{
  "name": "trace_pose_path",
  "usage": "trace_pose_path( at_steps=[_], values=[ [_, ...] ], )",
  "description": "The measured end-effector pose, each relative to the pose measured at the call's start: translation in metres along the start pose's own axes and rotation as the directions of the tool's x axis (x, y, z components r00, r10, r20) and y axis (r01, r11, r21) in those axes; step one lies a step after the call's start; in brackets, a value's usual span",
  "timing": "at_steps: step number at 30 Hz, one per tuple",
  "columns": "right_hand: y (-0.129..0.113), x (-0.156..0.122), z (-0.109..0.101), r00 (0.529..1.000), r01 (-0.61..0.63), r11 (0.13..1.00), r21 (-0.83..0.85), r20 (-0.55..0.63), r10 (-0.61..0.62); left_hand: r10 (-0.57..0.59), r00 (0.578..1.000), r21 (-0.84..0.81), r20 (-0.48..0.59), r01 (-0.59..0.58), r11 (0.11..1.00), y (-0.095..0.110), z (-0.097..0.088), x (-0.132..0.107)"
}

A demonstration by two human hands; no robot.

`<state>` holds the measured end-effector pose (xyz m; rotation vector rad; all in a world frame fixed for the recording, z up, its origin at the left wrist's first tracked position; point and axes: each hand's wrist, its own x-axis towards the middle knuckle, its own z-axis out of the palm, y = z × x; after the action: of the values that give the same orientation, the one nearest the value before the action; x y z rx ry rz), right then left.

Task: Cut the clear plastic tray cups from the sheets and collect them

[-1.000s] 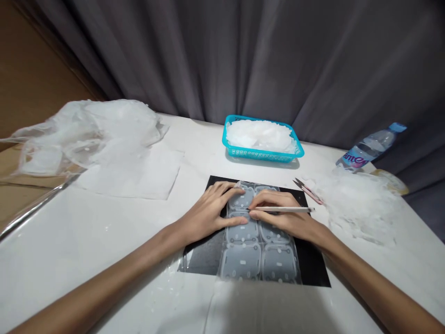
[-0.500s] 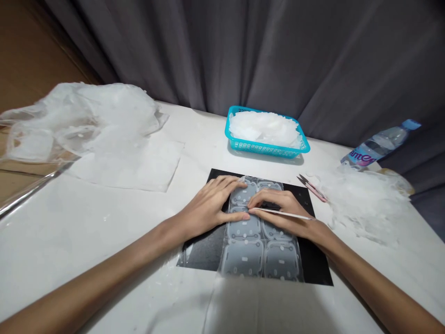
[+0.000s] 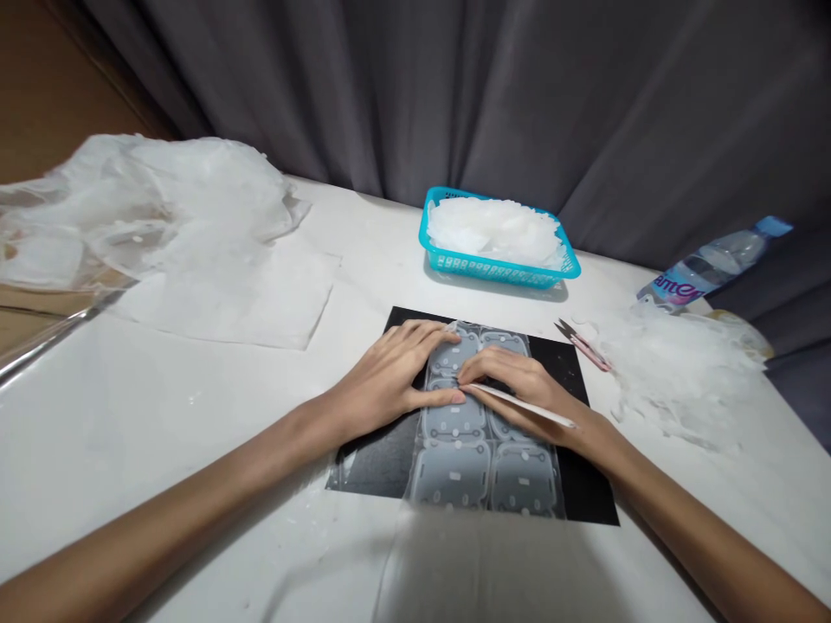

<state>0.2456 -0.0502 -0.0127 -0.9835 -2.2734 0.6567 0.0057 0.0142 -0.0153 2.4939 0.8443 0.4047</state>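
Right hand: fingers pinching tool. Left hand: fingers spread, gripping nothing. Sheet lies under both hands' fingers. I'd hold it flat close by, working lightly to avoid wrinkles.

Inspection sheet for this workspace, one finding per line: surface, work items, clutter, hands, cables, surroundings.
Surface: white table, with a black mat on it.
Work items: clear sheet of grey-looking panels on the mat; slim white pen-like tool.
Clutter: translucent plastic pile at left; blue basket of white material; snips, plastic scraps and bottle at right.
Hands: left hand spread on the sheet; right hand grips the tool, its tip unclear.
Cables: nothing seen.
Surroundings: grey curtain behind; brown panel at left.
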Motion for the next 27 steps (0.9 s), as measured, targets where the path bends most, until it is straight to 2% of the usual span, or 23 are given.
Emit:
trace_pose_path(
  at_steps=[5, 9, 12, 15, 18, 21, 25, 27],
  values=[
    [-0.003, -0.001, -0.006, 0.997, 0.074, 0.992, -0.102, 0.008, -0.074, 0.014, 1.000, 0.034, 0.003, -0.014, 0.999, -0.001, 0.002, 0.000],
    [0.003, -0.002, -0.001, 0.991, 0.126, 0.975, -0.183, -0.013, -0.130, 0.023, 1.000, -0.008, -0.001, -0.023, 1.000, -0.001, 0.002, 0.000],
    [0.007, -0.002, 0.006, 0.989, 0.138, 0.943, -0.302, -0.007, -0.147, 0.038, 0.999, -0.108, -0.007, -0.039, 0.993, 0.001, 0.001, -0.001],
    [0.005, -0.003, 0.011, 0.994, 0.103, 0.888, -0.447, 0.025, -0.102, 0.038, 0.999, -0.275, -0.002, -0.037, 0.961, 0.005, 0.002, -0.004],
    [0.000, -0.004, 0.013, 0.997, 0.071, 0.830, -0.554, 0.034, -0.062, -0.059, 0.997, -0.397, -0.039, 0.039, 0.917, 0.009, 0.007, -0.006],
    [-0.002, -0.004, 0.015, 0.998, 0.053, 0.806, -0.589, 0.006, -0.062, -0.173, 0.980, -0.453, -0.098, 0.110, 0.885, 0.010, 0.012, -0.007],
    [-0.003, -0.002, 0.020, 0.997, 0.065, 0.830, -0.554, -0.002, -0.080, -0.249, 0.964, -0.465, -0.095, 0.178, 0.867, 0.010, 0.015, -0.006],
    [0.000, 0.002, 0.018, 0.993, 0.012, 0.870, -0.493, -0.099, -0.070, -0.266, 0.962, -0.469, -0.066, 0.206, 0.859, 0.010, 0.015, -0.005]
  ],
)
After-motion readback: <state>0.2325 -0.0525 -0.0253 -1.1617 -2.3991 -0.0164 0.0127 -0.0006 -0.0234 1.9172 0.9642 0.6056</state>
